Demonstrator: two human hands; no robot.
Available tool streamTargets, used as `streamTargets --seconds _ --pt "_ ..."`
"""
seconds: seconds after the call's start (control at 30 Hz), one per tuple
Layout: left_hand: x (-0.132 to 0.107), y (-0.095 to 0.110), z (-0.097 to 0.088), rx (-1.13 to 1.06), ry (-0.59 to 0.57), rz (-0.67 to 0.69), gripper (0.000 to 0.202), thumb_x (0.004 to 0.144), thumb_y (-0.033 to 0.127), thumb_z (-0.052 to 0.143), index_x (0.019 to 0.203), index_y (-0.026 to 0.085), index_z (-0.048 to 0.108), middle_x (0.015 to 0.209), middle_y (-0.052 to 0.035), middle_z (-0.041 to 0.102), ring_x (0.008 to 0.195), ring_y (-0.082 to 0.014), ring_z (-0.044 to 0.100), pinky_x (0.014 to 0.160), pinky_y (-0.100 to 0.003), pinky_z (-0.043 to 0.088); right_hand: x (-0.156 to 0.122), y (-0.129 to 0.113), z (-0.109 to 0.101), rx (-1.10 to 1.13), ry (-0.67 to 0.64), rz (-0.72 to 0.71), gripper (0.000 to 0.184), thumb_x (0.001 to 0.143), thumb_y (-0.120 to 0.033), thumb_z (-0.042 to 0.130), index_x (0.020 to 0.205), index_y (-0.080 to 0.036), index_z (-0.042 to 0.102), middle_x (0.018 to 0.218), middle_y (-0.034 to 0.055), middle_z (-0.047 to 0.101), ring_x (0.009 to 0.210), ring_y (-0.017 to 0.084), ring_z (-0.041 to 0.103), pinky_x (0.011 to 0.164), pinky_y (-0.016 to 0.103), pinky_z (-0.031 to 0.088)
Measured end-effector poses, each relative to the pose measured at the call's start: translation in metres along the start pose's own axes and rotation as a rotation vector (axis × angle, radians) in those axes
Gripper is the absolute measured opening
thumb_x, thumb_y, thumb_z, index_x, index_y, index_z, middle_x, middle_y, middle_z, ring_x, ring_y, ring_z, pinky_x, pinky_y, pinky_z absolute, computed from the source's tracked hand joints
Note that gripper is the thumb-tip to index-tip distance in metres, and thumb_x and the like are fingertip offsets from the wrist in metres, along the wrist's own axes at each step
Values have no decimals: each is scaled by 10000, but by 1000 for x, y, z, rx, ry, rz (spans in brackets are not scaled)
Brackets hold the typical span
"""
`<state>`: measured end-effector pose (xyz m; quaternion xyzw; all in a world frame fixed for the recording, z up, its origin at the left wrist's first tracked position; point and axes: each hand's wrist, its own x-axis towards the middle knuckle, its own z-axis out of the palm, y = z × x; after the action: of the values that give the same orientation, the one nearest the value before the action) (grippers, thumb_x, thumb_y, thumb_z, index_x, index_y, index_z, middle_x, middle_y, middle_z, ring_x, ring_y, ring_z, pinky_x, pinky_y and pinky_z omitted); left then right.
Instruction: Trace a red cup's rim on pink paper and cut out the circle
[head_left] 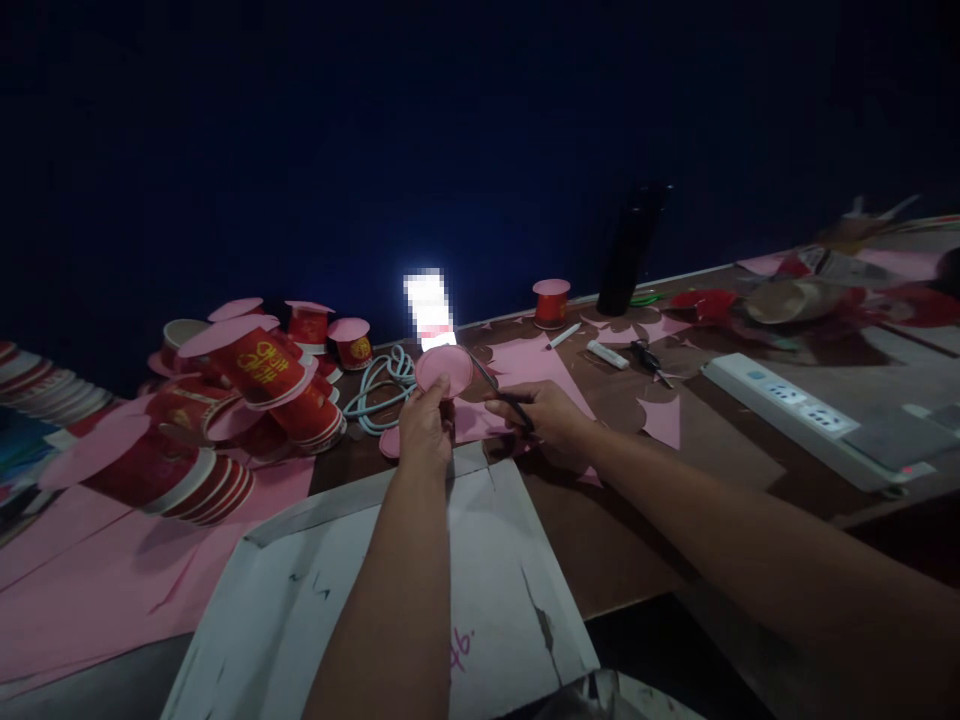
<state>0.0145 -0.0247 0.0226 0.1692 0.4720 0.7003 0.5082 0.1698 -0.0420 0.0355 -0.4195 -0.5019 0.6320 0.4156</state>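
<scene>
My left hand point(424, 424) pinches a round pink paper disc point(444, 369) and holds it up above the table. My right hand point(541, 417) is closed round the black handles of a pair of scissors point(496, 385), whose blades reach up to the disc's right edge. Under both hands lie pink paper sheets point(525, 365) with round holes cut out of them. Another small pink piece point(389, 442) lies just left of my left wrist.
A heap of red paper cups point(255, 385) capped with pink discs lies to the left. A lone capped cup point(551, 302), a dark bottle point(630, 255), a second pair of scissors point(651, 360), a glue stick point(607, 354), a white power strip point(795, 410), a coiled cable point(382, 385) and a bright phone point(429, 305) sit around. A white cardboard sheet point(375, 600) lies near me.
</scene>
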Motion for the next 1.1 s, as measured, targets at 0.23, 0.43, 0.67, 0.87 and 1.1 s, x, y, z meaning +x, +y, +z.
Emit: streamTargets --seconds 0.23,0.43,0.67,0.87,1.1 --pt "-2 4 2 -44 4 21 386 465 229 840 716 153 557 581 54 557 477 -59 522 464 -165 393 2 4 -1 8 -4 2 496 601 -358 824 1019 -113 718 527 -37 512 450 53 423 363 152 325" --pt "1 3 0 -5 -12 119 378 480 290 831 722 148 579 610 38 588 503 -79 544 515 -205 433 6 4 -7 44 8 50 491 590 -335 841 1028 -150 719 661 1 611 528 79 524 423 169 432" --pt "-1 2 1 88 -27 142 389 464 329 829 711 138 596 559 48 549 469 -63 486 493 -198 388 7 4 -8 30 -52 52 462 614 -342 834 1023 -158 722 693 5 632 586 99 575 532 219 526" --pt "-1 -1 1 135 -63 141 402 472 356 819 737 135 611 533 47 532 449 -67 454 468 -202 354 5 2 -8 22 -33 33 476 624 -376 822 1035 -158 722 710 14 652 566 84 551 479 183 468" --pt "3 -4 -1 111 -83 138 420 460 343 825 763 135 623 577 32 570 476 -76 490 496 -212 384 3 -1 -6 36 -14 35 489 611 -370 824 1035 -150 723 731 13 660 580 84 551 496 185 466"
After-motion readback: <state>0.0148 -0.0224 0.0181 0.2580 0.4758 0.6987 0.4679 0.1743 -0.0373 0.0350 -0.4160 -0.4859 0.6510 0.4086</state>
